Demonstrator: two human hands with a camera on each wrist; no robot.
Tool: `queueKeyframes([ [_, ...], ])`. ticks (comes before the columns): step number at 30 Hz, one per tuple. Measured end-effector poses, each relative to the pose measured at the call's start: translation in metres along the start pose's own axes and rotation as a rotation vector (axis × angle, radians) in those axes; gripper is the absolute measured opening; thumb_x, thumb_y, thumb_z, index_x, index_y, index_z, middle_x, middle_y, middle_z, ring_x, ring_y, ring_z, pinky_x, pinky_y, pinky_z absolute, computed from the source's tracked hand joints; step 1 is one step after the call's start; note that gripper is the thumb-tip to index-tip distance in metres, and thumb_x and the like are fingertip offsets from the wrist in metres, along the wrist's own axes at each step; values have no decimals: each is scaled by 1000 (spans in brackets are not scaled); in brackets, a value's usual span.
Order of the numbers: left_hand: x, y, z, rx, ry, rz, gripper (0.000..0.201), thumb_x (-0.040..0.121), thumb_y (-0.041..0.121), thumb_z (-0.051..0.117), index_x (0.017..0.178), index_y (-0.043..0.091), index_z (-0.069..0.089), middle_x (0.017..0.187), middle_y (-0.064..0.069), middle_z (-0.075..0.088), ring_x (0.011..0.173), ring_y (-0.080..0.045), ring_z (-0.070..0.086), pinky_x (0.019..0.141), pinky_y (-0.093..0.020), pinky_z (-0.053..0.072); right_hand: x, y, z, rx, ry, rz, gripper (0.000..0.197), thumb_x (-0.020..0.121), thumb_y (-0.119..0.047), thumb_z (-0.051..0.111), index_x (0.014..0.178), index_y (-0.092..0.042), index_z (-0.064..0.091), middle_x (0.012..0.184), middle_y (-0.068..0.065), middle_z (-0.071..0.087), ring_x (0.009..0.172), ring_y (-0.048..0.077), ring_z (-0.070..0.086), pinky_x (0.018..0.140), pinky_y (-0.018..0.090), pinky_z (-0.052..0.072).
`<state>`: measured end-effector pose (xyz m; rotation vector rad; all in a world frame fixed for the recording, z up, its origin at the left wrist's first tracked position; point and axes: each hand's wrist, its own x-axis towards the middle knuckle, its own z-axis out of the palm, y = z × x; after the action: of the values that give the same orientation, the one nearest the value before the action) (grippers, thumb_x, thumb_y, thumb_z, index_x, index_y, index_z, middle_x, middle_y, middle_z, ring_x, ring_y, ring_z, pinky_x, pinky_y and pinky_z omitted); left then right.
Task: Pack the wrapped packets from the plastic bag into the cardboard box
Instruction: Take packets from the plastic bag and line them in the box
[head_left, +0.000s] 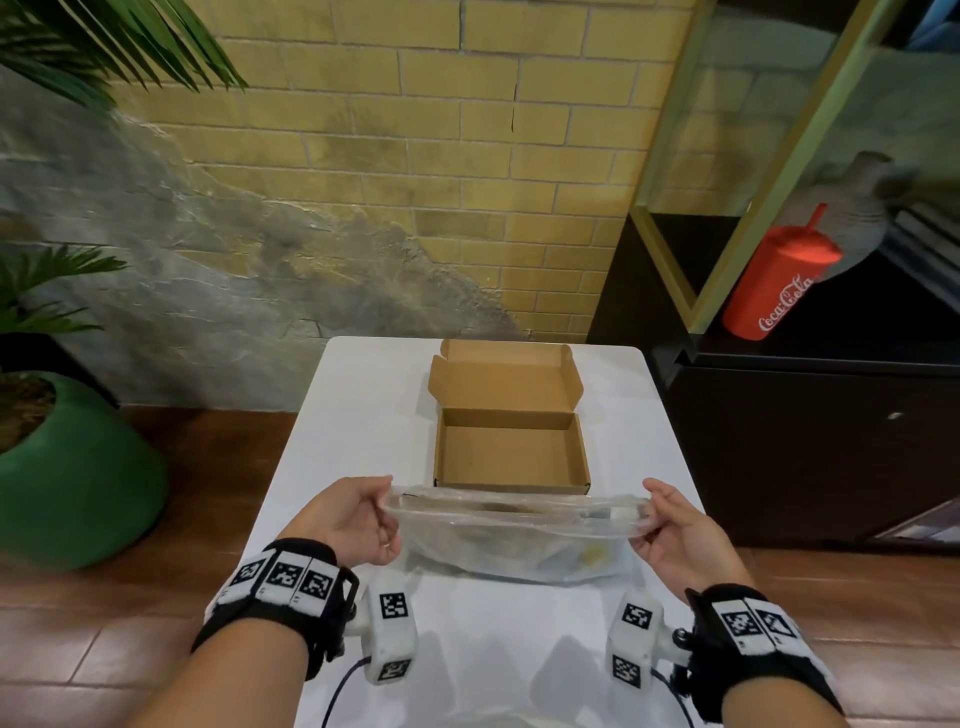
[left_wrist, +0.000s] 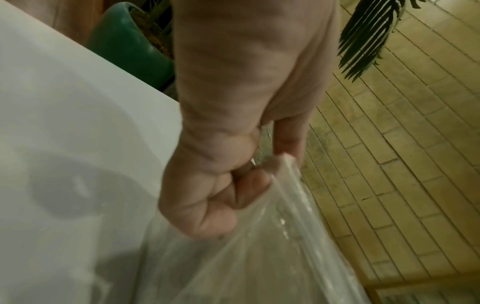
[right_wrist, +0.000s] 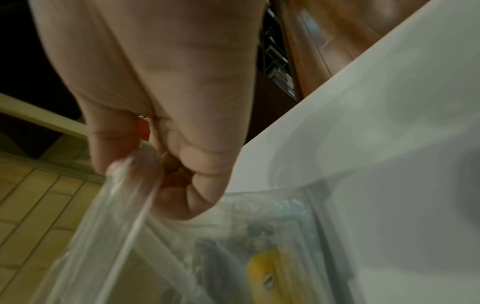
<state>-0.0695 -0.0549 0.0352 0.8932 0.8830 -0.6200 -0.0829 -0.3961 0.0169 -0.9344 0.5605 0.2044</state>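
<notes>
Left hand (head_left: 347, 519) and right hand (head_left: 678, 532) each pinch one end of a clear plastic bag (head_left: 519, 540) of wrapped packets (right_wrist: 267, 265) before an open cardboard box (head_left: 511, 457).

A red cup (head_left: 776, 280) stands on a dark shelf (head_left: 810, 353), and a green pot (head_left: 78, 483) sits on the floor (head_left: 218, 467).

One cardboard box (head_left: 511, 447), one plastic bag (head_left: 519, 535), two hands.

Clear plastic bag (head_left: 511, 540) stretched sideways, wrapped packets (right_wrist: 270, 267) inside, one yellow-marked. Behind it: brown cardboard box (head_left: 511, 462), lid open.
</notes>
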Motion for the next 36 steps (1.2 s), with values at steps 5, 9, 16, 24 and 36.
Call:
queueKeyframes([
  [5,-2,-4,5,270,120,115,12,85,1,60,89,13,58,66,-1,42,58,-11,36,62,-25,37,2,2,2,-429,69,-24,17,88,5,52,89,-11,55,78,9,54,69,17,48,66,26,41],
  [9,-1,-8,10,400,188,274,11,85,0,62,81,10,59,69,-3,47,62,-10,41,59,-19,36,4,3,0,-721,246,-58,16,81,4,61,73,-9,56,74,9,55,67,18,50,59,24,42],
  [16,0,-10,3,475,283,524,12,78,4,72,83,8,62,77,-9,60,67,-16,54,62,-22,48,-4,2,7,-695,284,-166,13,86,-1,61,74,-5,64,71,6,57,66,13,51,65,21,47],
  [24,-3,-14,6,359,166,415,10,93,10,55,85,9,62,74,-3,58,63,-10,50,58,-20,43,-10,0,11,-200,66,70,19,96,1,41,97,-7,59,78,9,58,65,12,50,51,17,51],
  [36,1,0,2,-92,34,115,16,91,19,55,78,11,51,64,0,44,61,-12,44,71,-31,42,-6,5,2,142,-13,142,22,95,-4,42,76,-14,43,51,-1,44,42,8,41,48,22,46],
])
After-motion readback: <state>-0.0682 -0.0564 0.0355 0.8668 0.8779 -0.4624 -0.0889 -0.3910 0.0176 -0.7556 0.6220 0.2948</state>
